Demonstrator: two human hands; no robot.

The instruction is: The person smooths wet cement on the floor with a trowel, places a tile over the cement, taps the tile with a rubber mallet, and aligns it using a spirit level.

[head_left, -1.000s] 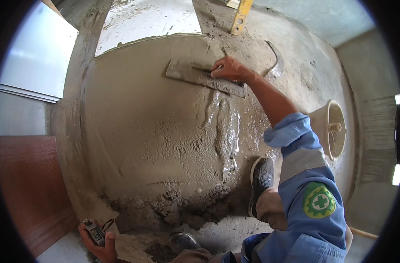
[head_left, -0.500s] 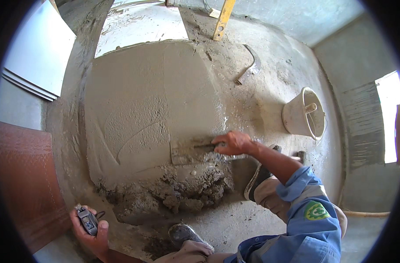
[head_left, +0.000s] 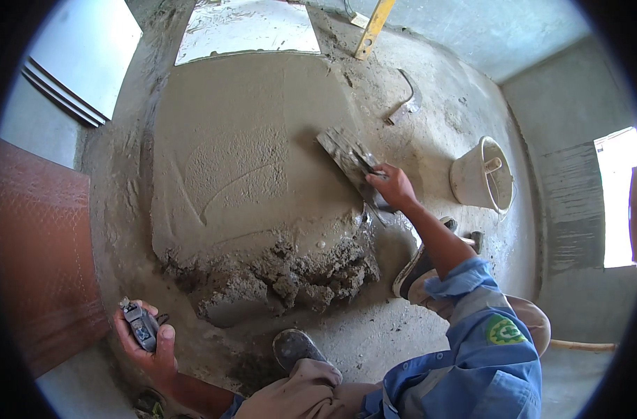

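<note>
My right hand (head_left: 392, 185) grips the handle of a long steel finishing trowel (head_left: 343, 152), tilted diagonally over the right part of a smoothed wet mortar bed (head_left: 241, 105), whose middle has a rougher patch. A lumpy heap of darker mortar (head_left: 283, 276) lies along the bed's near edge. My left hand (head_left: 140, 342), low at the left beside that heap, is closed round a small grey-black handheld device (head_left: 142, 326) with a dark loop of cord or strap; I cannot make out what exactly it is.
A white tile (head_left: 245, 28) borders the bed's far edge. More tiles (head_left: 88, 49) and a reddish board (head_left: 42, 244) stand left. Right are a yellow level (head_left: 374, 28), curved metal tool (head_left: 406, 105), bucket (head_left: 475, 174) and grey walls (head_left: 570, 209). My shoes (head_left: 297, 349) are below.
My right hand swept the trowel down toward the lumpy heap, then moved back up and turned it diagonally; wet streaks on the bed's right are smoothed. My left hand still holds the device.
</note>
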